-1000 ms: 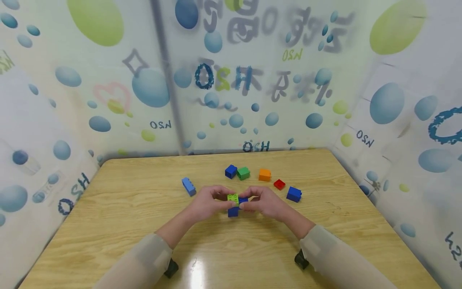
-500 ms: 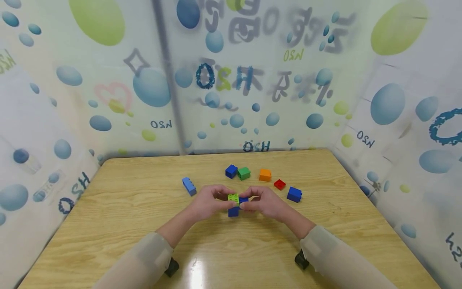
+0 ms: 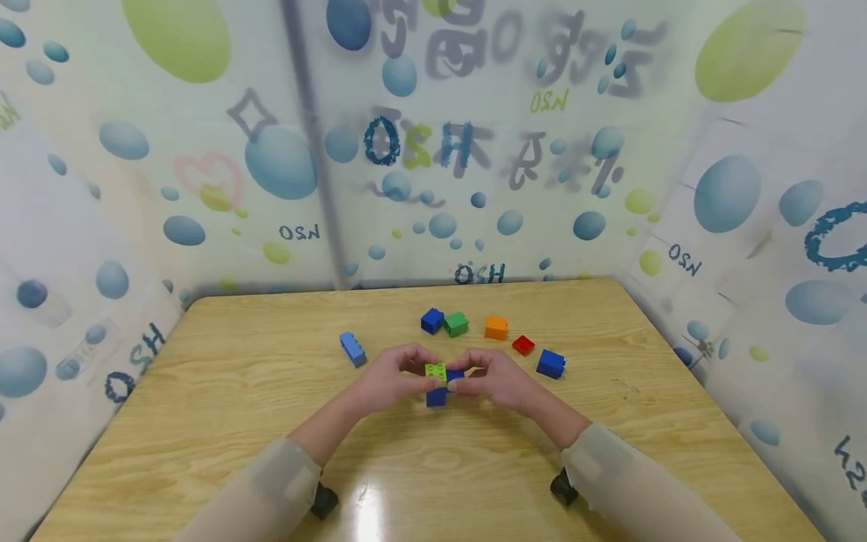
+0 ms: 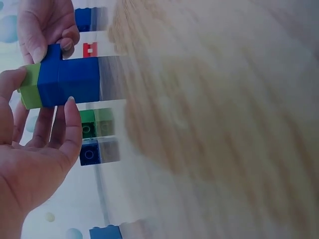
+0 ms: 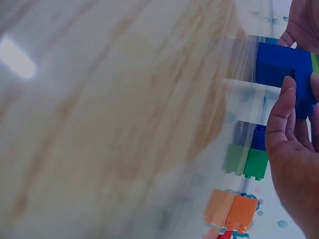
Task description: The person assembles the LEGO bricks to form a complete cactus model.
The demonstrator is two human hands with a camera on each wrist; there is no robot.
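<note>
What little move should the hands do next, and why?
Maybe press the lime block gently down onto the blue block under it. The left hand grips the lime block and the right hand pinches the blue block's end, so both seem steady. They touch, but I can't tell if they're snapped tight, so a small push might make sure.

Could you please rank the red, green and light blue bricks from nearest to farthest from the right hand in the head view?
1. Red brick, just beyond the right hand.
2. Green brick, farther back, more left.
3. Light blue brick, leftmost of all.
</note>
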